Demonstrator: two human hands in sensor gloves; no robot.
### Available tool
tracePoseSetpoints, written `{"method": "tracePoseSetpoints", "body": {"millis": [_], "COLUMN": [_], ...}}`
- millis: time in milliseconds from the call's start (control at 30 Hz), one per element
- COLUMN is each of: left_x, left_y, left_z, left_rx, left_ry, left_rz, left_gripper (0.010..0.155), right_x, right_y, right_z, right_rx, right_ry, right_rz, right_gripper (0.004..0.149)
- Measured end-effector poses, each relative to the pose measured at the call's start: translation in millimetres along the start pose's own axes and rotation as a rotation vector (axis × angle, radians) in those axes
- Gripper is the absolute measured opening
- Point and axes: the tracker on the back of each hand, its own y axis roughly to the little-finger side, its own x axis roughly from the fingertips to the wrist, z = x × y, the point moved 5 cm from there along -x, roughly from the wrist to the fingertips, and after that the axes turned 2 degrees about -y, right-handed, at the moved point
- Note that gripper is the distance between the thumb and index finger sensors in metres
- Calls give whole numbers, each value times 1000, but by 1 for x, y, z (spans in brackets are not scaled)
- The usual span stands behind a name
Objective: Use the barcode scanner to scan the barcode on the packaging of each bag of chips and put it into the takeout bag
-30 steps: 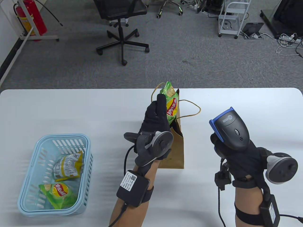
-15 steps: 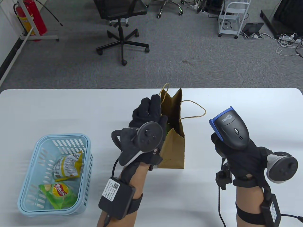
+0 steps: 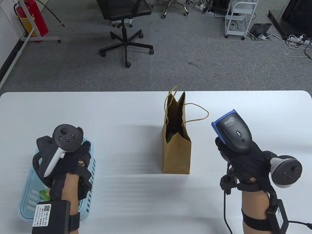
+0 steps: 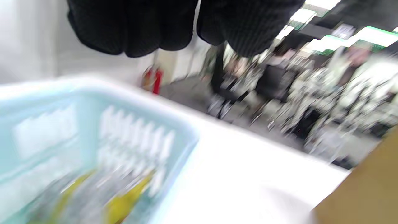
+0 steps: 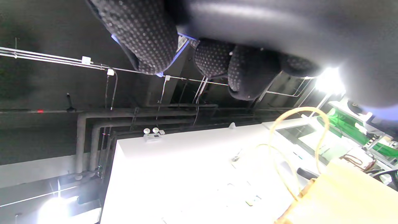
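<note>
The brown paper takeout bag (image 3: 176, 152) stands open at the table's middle, with a green chips bag (image 3: 170, 134) showing inside its mouth. My left hand (image 3: 78, 157) hovers over the light blue basket (image 3: 90, 170) at the left, fingers (image 4: 140, 28) hanging loose and holding nothing. Below them in the basket lies a yellow and silver chips bag (image 4: 124, 199), blurred. A corner of a green chips bag (image 3: 44, 193) peeks out beside my left wrist. My right hand (image 3: 243, 158) grips the grey and blue barcode scanner (image 3: 234, 135) upright, to the right of the takeout bag.
The takeout bag's twine handles (image 3: 197, 113) loop out toward the scanner. An office chair (image 3: 125, 26) and a red fire extinguisher (image 3: 34, 17) stand on the floor beyond the table's far edge. White tabletop (image 3: 126, 146) lies between basket and bag.
My left hand let the green chips bag drop into the takeout bag, then swung left to above the basket. The right hand with the scanner shifted only slightly.
</note>
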Motion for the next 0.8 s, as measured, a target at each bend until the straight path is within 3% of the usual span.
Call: {"method": "tracePoseSetpoints", "body": {"millis": [133, 333, 533, 700, 800], "left_x": [-30, -57, -74, -84, -86], "left_y": [56, 79, 84, 85, 88], "left_z": [51, 99, 124, 135, 140], "left_rx": [-89, -113, -118, -150, -193], "left_ry": [211, 353, 457, 476, 482], "left_rz": [-162, -223, -271, -298, -334], "left_gripper": [64, 73, 92, 87, 95], "right_x": [-2, -5, -5, -6, -6], "right_y": [6, 14, 20, 24, 25], "right_z": [-6, -16, -19, -21, -22], "right_rx": [18, 46, 65, 64, 68], "right_ry": [-10, -36, -42, -46, -51], "right_rz": [-13, -36, -51, -60, -64], "right_gripper": [59, 59, 59, 59, 59]}}
